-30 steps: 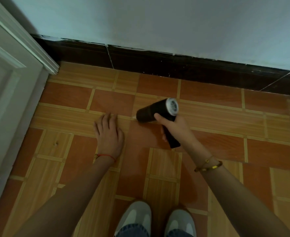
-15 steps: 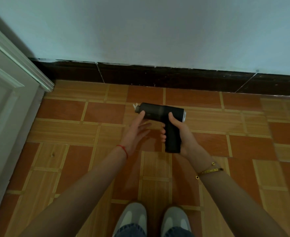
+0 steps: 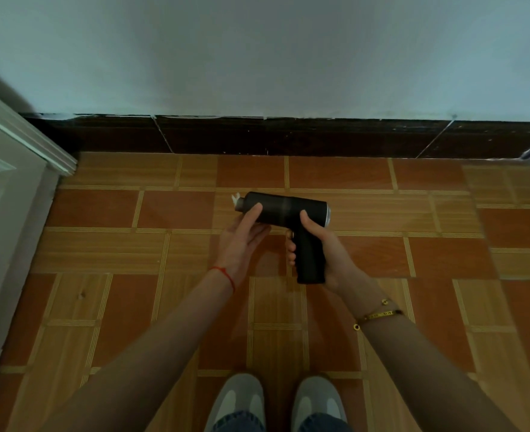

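A person standing on a patterned tile floor (image 3: 382,260) holds a black pistol-grip tool (image 3: 285,210) out in front at mid-frame, above the tiles and short of the dark skirting (image 3: 288,137) along the pale wall; what kind of tool it is cannot be told from this view. The right hand (image 3: 323,251), a gold bracelet (image 3: 379,316) at its wrist, is wrapped firmly round the handle, thumb laid up against the barrel near its silver end cap (image 3: 328,215). The left hand (image 3: 241,238), marked by a red string bracelet (image 3: 224,274), lies palm-up under the front of the barrel, fingers extended and touching it just behind the nozzle (image 3: 238,202) without closing round it. A small white scrap (image 3: 234,199) shows at the nozzle's tip. The weight appears to rest on the right hand alone, so any slackening there would likely send the tool down onto the hard tiles or the grey shoes (image 3: 241,400) below, since the left is placed to steady, not to catch. With fingers so close to the nozzle, a stray press on a switch could start the tool against them, and the scrap might drop or be drawn in. A white door frame (image 3: 23,141) stands at the left.
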